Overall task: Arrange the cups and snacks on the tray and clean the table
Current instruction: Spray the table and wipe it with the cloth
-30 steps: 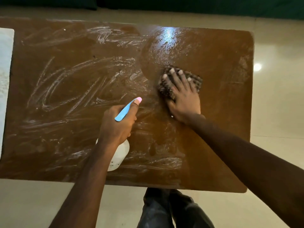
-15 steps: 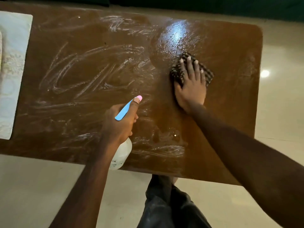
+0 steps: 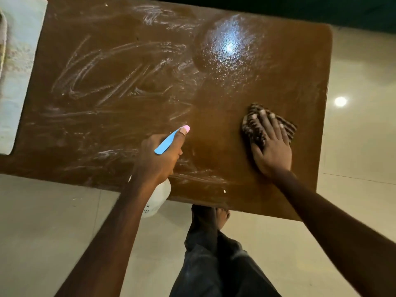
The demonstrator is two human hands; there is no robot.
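— What is the table (image 3: 267,86) made of?

— Brown wood, as it looks, smooth and glossy where wet; a lamp reflects in the sheen. Elsewhere whitish, matt smears dull it.

— And under my right hand (image 3: 272,146)?

— A cloth (image 3: 255,129), ribbed and rough, dark with pale stripes.

— The bottle (image 3: 157,200) in my left hand (image 3: 158,161)?

— Translucent white plastic; its blue trigger (image 3: 166,142) and pink nozzle tip are smooth plastic too.

— The floor (image 3: 360,146)?

— Pale, polished, glossy tiles.
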